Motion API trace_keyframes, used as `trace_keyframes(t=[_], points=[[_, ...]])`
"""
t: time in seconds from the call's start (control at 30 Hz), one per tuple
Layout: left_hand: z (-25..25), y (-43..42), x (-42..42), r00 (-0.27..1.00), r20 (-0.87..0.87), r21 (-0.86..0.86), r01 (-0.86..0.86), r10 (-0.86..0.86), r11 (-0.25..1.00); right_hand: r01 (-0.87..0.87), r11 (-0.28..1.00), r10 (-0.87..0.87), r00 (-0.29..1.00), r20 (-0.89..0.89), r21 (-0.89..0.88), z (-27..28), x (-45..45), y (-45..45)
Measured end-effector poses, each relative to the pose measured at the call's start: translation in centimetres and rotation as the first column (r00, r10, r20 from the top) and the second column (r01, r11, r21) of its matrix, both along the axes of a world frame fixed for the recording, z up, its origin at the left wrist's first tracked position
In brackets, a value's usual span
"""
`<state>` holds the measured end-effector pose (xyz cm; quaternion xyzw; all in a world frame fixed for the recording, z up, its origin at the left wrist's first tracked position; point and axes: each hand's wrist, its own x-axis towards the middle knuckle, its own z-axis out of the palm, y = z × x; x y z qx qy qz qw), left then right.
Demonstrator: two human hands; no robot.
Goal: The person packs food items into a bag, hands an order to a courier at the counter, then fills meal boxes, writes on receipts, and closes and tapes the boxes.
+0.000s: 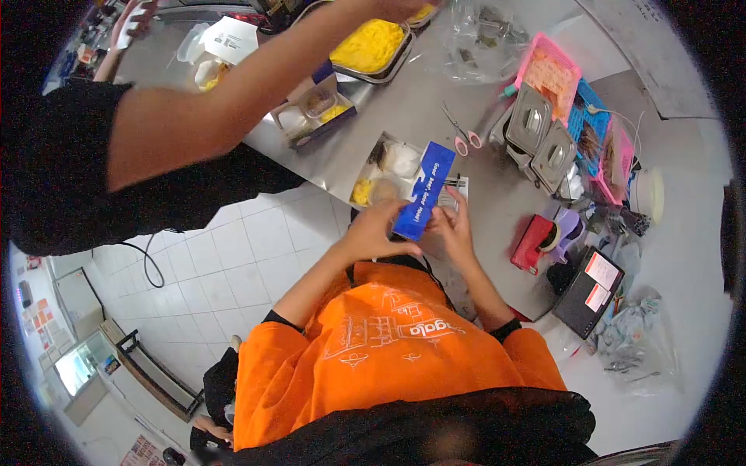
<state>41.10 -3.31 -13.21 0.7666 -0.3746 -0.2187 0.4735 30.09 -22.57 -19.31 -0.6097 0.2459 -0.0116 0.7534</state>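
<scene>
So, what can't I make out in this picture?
All in the head view:
What lies behind the box's blue flap: hidden by the flap.
What the metal containers hold: hidden by their steel lids.
Part of the co-worker's hand: cut off by the top edge.
Fine print on the red-and-white labels: too small.

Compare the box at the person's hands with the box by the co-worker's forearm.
The near box has the left hand and right hand at its blue printed panel; the far box has neither. The far box sits by the co-worker's forearm, the near box away from it. Both hold white and yellow contents.
</scene>
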Motion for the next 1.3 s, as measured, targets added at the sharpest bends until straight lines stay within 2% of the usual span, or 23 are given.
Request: trace_keyframes(t=[0.07,0.1,0.17,0.27,0.37,0.47,0.6,0.73,0.8,0.93,0.97,1.0,1.07,1.1,1.2,1.23,1.3], points=[[0.5,-0.4,-1.4,1.0,-0.014,0.066,0.015,-0.014,0.998,-0.094,0.994,0.098,0.991,-0.086,0.053,1.7,1.1,-2.6],[0.5,-0.4,-1.6,1.0,-0.019,0.1,0.024,-0.022,0.995,-0.168,0.979,0.159,0.984,-0.083,-0.116,2.4,1.7,-4.5],[0.3,0.3,-1.4,0.986,0.057,0.09,0.148,-0.154,0.985,-0.302,0.848,0.281,0.953,-0.115,-0.435,3.9,3.1,-7.8],[-1.4,1.4,-1.6,0.937,0.204,0.028,0.283,-0.282,0.959,-0.447,0.4,0.659,0.747,-0.088,-0.8,7.8,6.7,-8.9],[-1.1,3.2,-1.6,0.91,0.238,0.087,0.328,-0.339,0.941,-0.652,-0.024,0.882,0.343,-0.322,-0.758,9.8,8.6,-7.1],[-0.9,5.6,-1.6,0.913,0.262,0.116,0.292,-0.313,0.949,-0.493,-0.35,0.862,0.162,-0.48,-0.796,9.1,8.5,-6.1],[-1.0,8.1,-1.7,0.964,0.19,0.149,0.16,-0.187,0.976,-0.42,-0.159,0.94,0.211,-0.267,-0.893,8.0,8.6,-7.4],[-1.8,8.7,-1.9,0.973,0.232,0.084,-0.026,0.005,0.996,-0.354,-0.048,0.948,0.279,-0.154,-0.934,5.7,8.8,-8.7],[-2.2,8.6,-1.7,0.982,0.153,0.081,-0.126,0.112,0.989,-0.344,0.021,0.936,0.338,-0.102,-0.939,4.8,9.5,-9.1],[-2.9,8.5,-0.9,0.951,-0.013,0.052,-0.307,0.308,0.95,-0.515,0.125,0.896,0.425,-0.126,-0.848,6.0,11.6,-8.3],[-3.1,8.5,-0.5,0.94,0.041,0.074,-0.342,0.34,0.937,-0.583,0.159,0.885,0.442,-0.147,-0.797,6.5,12.3,-8.0],[-3.7,8.4,-0.1,0.923,-0.013,0.044,-0.384,0.385,0.922,-0.646,0.194,0.873,0.457,-0.17,-0.738,6.7,13.0,-7.7],[-5.5,8.2,0.9,0.879,-0.127,-0.01,-0.465,0.461,0.885,-0.66,0.279,0.837,0.523,-0.161,-0.697,5.2,14.4,-7.5],[-6.3,8.0,1.4,0.825,-0.251,-0.027,-0.529,0.506,0.848,-0.663,0.321,0.816,0.556,-0.157,-0.676,4.2,14.9,-7.3],[-9.7,7.2,3.2,0.667,-0.421,-0.017,-0.683,0.615,0.73,-0.725,0.553,0.741,0.653,-0.157,-0.41,1.3,17.0,-6.5],[-10.5,6.8,3.7,0.651,-0.421,-0.069,-0.717,0.631,0.693,-0.697,0.531,0.726,0.668,-0.165,-0.482,1.0,17.6,-6.1],[-10.8,6.8,4.5,0.591,-0.526,0.015,-0.713,0.612,0.701,-0.636,0.596,0.681,0.724,-0.112,-0.49,-0.7,17.8,-5.8]])
